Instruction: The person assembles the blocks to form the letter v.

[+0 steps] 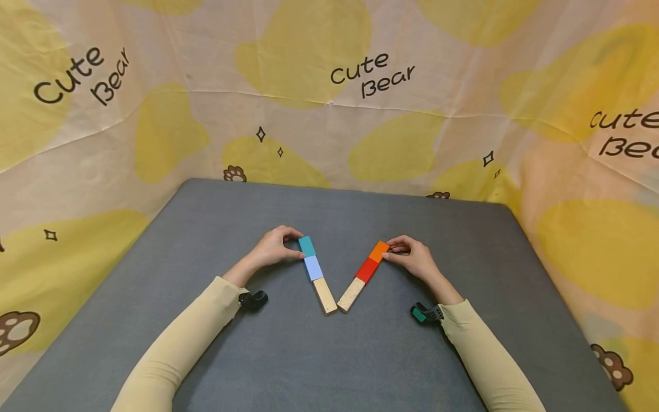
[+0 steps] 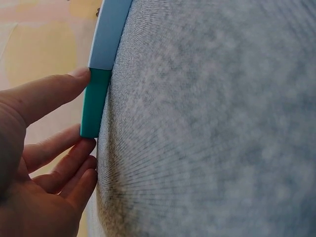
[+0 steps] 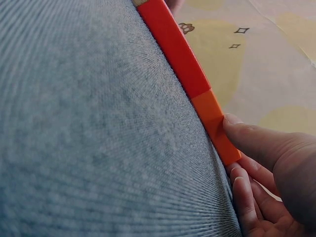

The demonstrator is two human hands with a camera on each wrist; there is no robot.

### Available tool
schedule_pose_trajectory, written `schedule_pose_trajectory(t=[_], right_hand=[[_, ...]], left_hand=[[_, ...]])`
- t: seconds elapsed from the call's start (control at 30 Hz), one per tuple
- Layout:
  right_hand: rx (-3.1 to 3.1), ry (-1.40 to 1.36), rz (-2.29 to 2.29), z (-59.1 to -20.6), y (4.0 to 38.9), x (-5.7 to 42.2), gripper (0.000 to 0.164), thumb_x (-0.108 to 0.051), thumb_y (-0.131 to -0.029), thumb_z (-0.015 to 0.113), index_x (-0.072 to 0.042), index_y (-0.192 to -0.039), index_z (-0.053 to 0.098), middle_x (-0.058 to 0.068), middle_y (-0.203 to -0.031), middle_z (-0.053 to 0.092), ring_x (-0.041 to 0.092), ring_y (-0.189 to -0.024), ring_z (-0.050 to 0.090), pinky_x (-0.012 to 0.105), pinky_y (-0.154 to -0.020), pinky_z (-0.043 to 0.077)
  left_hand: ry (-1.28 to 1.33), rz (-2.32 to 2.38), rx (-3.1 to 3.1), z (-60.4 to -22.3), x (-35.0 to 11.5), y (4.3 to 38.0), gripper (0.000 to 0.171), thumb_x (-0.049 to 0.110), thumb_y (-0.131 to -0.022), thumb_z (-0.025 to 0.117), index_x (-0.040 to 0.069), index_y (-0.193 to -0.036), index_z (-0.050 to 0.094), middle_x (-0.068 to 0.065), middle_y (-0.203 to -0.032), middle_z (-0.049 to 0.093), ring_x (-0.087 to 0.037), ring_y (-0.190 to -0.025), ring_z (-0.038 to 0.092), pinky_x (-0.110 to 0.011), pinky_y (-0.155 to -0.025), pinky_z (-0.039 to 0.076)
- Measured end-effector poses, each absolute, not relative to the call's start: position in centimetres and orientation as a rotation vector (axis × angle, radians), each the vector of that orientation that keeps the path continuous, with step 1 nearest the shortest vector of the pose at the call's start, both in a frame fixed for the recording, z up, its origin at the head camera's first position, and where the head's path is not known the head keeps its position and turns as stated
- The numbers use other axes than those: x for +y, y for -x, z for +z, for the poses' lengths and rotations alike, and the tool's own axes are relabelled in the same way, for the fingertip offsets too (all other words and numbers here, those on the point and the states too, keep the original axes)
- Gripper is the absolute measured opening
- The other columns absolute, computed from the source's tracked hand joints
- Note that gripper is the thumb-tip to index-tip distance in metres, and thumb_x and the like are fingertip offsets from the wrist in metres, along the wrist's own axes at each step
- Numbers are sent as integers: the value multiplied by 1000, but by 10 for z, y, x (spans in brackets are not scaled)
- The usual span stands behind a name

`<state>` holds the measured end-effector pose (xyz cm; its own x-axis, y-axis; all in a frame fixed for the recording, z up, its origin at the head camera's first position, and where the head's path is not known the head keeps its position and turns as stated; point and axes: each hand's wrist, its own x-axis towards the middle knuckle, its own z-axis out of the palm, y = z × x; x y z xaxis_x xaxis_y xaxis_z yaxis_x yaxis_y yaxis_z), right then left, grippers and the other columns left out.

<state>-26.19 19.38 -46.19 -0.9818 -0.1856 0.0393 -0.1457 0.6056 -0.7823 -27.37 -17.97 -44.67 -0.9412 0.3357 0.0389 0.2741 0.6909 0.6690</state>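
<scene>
Two rows of small rectangular blocks lie on the table in a V. The left row has a teal block (image 1: 306, 246), a light blue block (image 1: 313, 268) and a plain wooden block (image 1: 325, 296). An orange block (image 1: 379, 251), a red block (image 1: 366, 270) and another wooden block (image 1: 351, 294) make up the right row. At the left row's far end, my left hand (image 1: 275, 246) holds the teal block, thumb along its side and fingertips at its end. My right hand (image 1: 414, 256) holds the orange block likewise. The wooden blocks' near ends almost meet.
A dark grey cloth covers the table (image 1: 329, 360). Behind and beside it hangs a pink and yellow printed curtain (image 1: 309, 74). Each wrist wears a dark strap, the left strap (image 1: 254, 300) and the right strap (image 1: 427, 313).
</scene>
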Motion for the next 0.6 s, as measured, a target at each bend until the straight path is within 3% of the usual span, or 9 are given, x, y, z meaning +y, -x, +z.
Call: schedule_pose_trajectory(t=[0.6], right_hand=[[2791,314,-1339,-464,263,197,43,-37,-80,76,-12,-113,65,10,-108,67,24,-100,63,40,-86,49]], left_hand=[[-553,1127,2833,-444,-182,271,50,27,-74,81,6,-116,66,-12,-115,62,-27,-109,55,-44,-96,43]])
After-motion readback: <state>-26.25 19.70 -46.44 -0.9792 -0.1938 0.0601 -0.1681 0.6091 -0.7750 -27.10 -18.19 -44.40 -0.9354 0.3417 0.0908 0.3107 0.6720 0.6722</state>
